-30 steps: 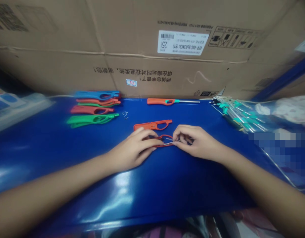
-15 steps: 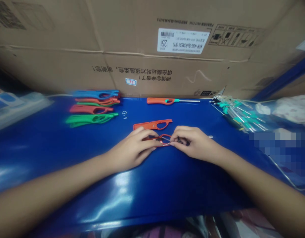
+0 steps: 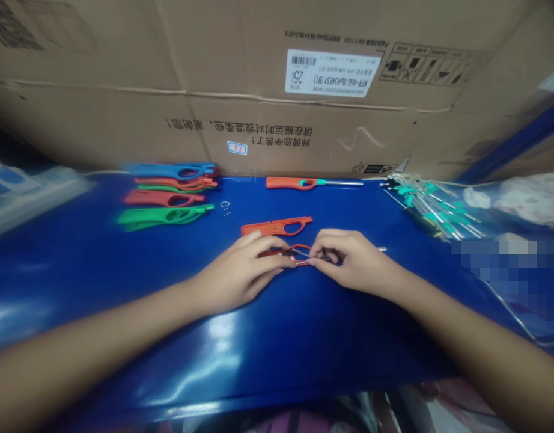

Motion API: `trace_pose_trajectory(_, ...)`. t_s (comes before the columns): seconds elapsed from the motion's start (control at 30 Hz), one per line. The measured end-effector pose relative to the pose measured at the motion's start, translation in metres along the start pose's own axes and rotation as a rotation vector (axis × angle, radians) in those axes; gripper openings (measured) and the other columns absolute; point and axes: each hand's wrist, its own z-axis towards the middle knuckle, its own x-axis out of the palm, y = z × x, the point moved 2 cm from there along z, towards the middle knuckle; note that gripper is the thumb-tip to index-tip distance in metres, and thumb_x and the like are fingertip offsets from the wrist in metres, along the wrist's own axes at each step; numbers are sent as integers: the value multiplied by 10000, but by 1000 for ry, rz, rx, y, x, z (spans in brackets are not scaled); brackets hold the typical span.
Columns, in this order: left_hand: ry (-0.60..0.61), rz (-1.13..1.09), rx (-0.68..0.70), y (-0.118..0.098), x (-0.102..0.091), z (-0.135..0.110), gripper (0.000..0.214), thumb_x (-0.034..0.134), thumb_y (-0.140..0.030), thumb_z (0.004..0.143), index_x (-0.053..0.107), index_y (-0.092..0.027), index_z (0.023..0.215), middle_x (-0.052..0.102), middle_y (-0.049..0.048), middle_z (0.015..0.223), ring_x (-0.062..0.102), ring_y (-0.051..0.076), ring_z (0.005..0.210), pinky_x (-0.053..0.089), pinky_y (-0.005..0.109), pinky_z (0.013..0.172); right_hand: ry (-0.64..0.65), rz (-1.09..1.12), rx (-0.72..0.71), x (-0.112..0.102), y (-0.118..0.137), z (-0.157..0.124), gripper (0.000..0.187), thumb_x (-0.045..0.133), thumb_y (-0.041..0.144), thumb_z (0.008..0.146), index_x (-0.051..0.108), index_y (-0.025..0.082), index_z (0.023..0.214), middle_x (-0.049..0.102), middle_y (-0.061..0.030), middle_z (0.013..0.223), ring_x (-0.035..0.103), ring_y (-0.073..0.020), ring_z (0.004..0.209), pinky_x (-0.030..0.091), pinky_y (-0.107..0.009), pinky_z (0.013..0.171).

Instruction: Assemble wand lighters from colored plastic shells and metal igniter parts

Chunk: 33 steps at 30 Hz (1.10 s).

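Apparent step: settling a thin pale wire (image 3: 301, 263) in the red-orange open shell half (image 3: 300, 245).
Shell half lies on the blue surface (image 3: 277, 337), nearer than the loose orange half (image 3: 262, 228). Left hand (image 3: 247, 267) holds it, fingers narrow; right hand (image 3: 349, 258) pinches at its front, seemingly on the wire, contact partly hidden. Next move likely calls for steady left hold, fine right-hand tucking.

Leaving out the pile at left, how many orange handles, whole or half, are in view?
3: the orange handle with a metal tube, at the back; a half handle nearer; and a handle piece between left hand and right hand, partly covered. The hands might hide more.
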Motion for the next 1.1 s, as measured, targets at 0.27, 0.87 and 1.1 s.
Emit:
trace_pose_trajectory(0.27, -11, -6, 19, 1, 1, -1, 283, 514, -200, 1011, 655, -259, 1249, 622, 72, 1273, 558, 215, 1169, 446, 376, 1009, -21, 19, 3, 2, -1, 1, 80, 643, 111, 827, 674, 166, 777, 548, 21, 704, 448, -73, 573, 358, -213, 551)
trace_pose_trajectory(0.87, -30, 8, 23, 1, 2, 2, 250, 535, -208, 1004, 664, -218, 1219, 653, 69, 1237, 561, 209, 1094, 460, 357, 961, 24, 8, -21, 1, -2, -1, 47, 687, 143, 859, 658, 174, 839, 588, 15, 780, 482, -80, 639, 376, -209, 592)
trace_pose_trajectory(1.1, -25, 3, 18, 0, 1, 1, 238, 527, -206, 1008, 664, -225, 1202, 650, 61, 1232, 561, 203, 1103, 455, 355, 966, 35, -38, -37, 2, -1, -2, 57, 677, 121, 874, 663, 176, 868, 631, 5, 826, 531, -90, 684, 405, -214, 631)
